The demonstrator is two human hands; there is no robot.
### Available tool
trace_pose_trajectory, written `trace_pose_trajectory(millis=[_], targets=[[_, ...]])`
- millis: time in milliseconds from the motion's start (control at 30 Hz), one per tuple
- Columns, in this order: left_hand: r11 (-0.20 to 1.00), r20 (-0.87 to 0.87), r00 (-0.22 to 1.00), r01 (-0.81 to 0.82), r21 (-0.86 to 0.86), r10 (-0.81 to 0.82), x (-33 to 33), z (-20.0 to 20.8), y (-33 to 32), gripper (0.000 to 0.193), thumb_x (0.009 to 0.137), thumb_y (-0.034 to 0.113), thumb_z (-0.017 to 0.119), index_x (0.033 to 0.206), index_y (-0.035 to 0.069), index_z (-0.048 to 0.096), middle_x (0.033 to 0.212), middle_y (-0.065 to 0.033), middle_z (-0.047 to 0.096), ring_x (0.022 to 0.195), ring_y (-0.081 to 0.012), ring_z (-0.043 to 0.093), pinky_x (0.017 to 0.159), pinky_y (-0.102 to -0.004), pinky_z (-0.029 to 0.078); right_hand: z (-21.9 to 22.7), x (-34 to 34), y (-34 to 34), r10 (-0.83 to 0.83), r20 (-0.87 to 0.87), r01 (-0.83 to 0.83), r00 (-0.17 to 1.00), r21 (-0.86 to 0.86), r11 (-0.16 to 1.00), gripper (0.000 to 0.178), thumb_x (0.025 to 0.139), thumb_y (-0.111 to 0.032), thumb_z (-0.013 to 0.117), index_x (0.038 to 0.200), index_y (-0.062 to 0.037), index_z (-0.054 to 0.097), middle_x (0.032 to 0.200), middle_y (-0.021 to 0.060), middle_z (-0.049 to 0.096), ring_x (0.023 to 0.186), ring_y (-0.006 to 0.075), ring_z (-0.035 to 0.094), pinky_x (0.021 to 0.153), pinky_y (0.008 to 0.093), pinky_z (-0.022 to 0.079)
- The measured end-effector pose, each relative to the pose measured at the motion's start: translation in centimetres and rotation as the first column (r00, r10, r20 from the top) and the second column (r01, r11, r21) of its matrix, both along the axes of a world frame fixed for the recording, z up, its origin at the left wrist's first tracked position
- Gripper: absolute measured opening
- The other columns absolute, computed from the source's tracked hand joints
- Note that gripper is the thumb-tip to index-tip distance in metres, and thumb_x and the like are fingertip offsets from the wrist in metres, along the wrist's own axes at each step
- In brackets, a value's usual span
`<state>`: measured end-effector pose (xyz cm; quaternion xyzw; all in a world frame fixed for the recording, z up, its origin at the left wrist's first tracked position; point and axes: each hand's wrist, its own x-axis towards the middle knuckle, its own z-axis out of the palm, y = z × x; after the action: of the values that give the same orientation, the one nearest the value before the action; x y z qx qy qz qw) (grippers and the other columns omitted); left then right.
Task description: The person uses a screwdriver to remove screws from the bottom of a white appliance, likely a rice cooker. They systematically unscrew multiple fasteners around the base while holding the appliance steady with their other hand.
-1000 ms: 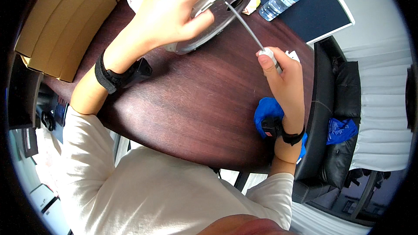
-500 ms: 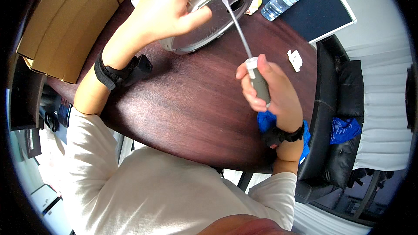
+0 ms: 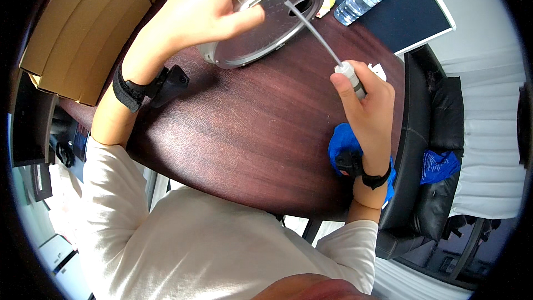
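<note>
A round white-rimmed housing (image 3: 244, 50) with a grey face and a dark oval opening stands tilted at the far side of the table. My left hand (image 3: 214, 8) is on its upper left rim, thumb stretched along the face, the other fingers partly cut off by the picture's top edge. In my right hand (image 3: 371, 97) is a screwdriver (image 3: 345, 71) with a white and grey handle, my fingers wrapped round it. Its long metal shaft slants up and left to the face, the tip near the upper rim. Whether the tip touches a screw I cannot tell.
Brown cardboard boxes (image 3: 83, 28) stand at the far left. A water bottle (image 3: 363, 1) lies on a dark board (image 3: 413, 5) at the far right. Beside my right hand are a small white piece (image 3: 378, 71) and a blue bag (image 3: 343, 140); a black sofa (image 3: 416, 128) adjoins the brown table (image 3: 239, 144).
My right hand has moved right and slightly away from me, tilting the screwdriver's handle right. The tip stays near the housing's upper rim. My left hand has shifted slightly left.
</note>
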<state>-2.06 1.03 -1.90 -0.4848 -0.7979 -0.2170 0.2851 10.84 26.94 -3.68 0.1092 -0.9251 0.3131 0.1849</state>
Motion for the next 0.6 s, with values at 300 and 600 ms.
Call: trace_pose_trajectory(millis=[300,600], targets=[[1.0,0.009,1.0,-0.006,0.008,0.006,-0.16,-0.21,0.06,0.07,0.073,0.035,0.058,0.135,0.002,0.05,0.138,-0.0291,0.045,0.13,-0.0477,0.039,0.11,-0.0595,0.025,-0.68,-0.56,-0.39,-0.027,0.001,0.027,1.0,-0.006,1.0,0.027,0.086,-0.025,0.073,0.092,-0.001,0.063,0.071,0.0131,0.062,0.06,0.0237,0.062,0.055,0.0314,0.046],[1.0,0.002,1.0,-0.007,0.022,0.007,-0.15,-0.26,0.1,0.069,0.074,0.036,0.057,0.133,0.001,0.051,0.136,-0.0295,0.046,0.13,-0.0471,0.04,0.109,-0.0583,0.027,-0.78,-0.68,-0.33,-0.028,-0.007,0.028,1.0,0.015,0.999,0.028,0.086,-0.026,0.073,0.091,-0.0009,0.063,0.071,0.0135,0.062,0.06,0.0252,0.062,0.055,0.0323,0.046]])
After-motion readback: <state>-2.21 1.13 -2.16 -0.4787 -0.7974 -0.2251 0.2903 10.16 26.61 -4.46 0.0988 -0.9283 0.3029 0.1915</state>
